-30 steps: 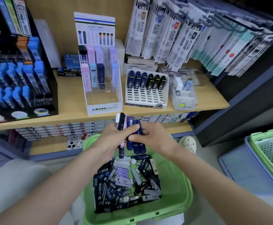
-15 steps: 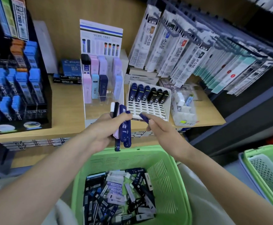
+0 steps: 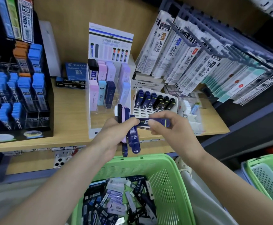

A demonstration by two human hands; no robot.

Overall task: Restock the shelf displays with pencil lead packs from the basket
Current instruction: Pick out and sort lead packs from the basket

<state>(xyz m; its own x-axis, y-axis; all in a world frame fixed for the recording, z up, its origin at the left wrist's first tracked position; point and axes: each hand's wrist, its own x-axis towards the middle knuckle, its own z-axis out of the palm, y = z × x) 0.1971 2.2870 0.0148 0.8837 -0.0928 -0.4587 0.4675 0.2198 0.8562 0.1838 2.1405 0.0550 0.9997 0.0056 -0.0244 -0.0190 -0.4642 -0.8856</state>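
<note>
My left hand [image 3: 114,135] grips a bundle of lead packs [image 3: 130,138], navy, pink, black and white, held upright above the green basket [image 3: 169,179]. My right hand [image 3: 166,127] pinches a single navy lead pack [image 3: 155,122] held sideways, its left end touching the bundle. Both hands hover just in front of the white slotted display [image 3: 150,111], which holds a row of navy and black packs. To its left stands the clear MONO display [image 3: 109,88] with pastel packs. Many loose packs lie in the basket.
A black rack of blue lead tubes [image 3: 18,95] fills the shelf's left end. Hanging refill packs [image 3: 197,62] crowd the upper right. A clear box [image 3: 191,111] sits right of the slotted display. A second green basket [image 3: 269,179] stands at the lower right.
Both hands rose from the basket to the shelf front. My right hand pulled one navy pack from the bundle and now holds it sideways near the slotted display.
</note>
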